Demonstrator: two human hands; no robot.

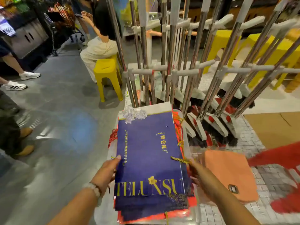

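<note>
Novice: Stack of flat gift bags [146, 208], which way does it lie from the hands?

Packer: Dead between them, on the near corner of the tiled table [253, 140]. Its long axis runs from six o'clock to twelve, away from the person and toward the rack of chrome mop handles [170, 62].

Novice: And the hands?

Packer: One on each long side. The left hand [107, 169] is at nine o'clock of the stack. Its thumb lies over the edge of the top blue Telunsu bag [149, 151] and its fingers are out of sight beneath, so it grips. The right hand [197, 172] is at three o'clock, against the edge just below the gold cord handle [179, 159]. It is smeared, so I cannot tell whether it clasps or only presses.

Novice: Which is nearer?

Packer: Both touch, so neither must reach. I'd judge the left has the surer hold.

Novice: Anything in the way?

Packer: The orange pouch [230, 172] lies just beside the right hand, and mop heads [211, 130] crowd one o'clock. Back toward six looks the free way out.
</note>
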